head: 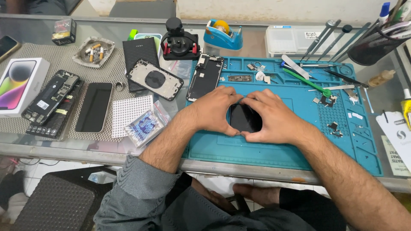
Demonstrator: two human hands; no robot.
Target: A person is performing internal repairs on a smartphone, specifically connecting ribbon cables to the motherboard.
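Observation:
A black phone (245, 118) lies screen up on the blue repair mat (274, 149). My left hand (214, 110) curls around its left edge and my right hand (269, 116) wraps its right edge. Both sets of fingers press on the phone, with thumbs and fingertips meeting at its top and bottom. Most of the phone's outline is hidden under my hands.
An opened phone chassis (205, 77) lies at the mat's upper left. Tweezers, a green pry tool (306, 82) and small parts scatter the mat's right. To the left are a back housing (154, 79), a dark screen (94, 107), another opened phone (53, 102) and a phone box (19, 85).

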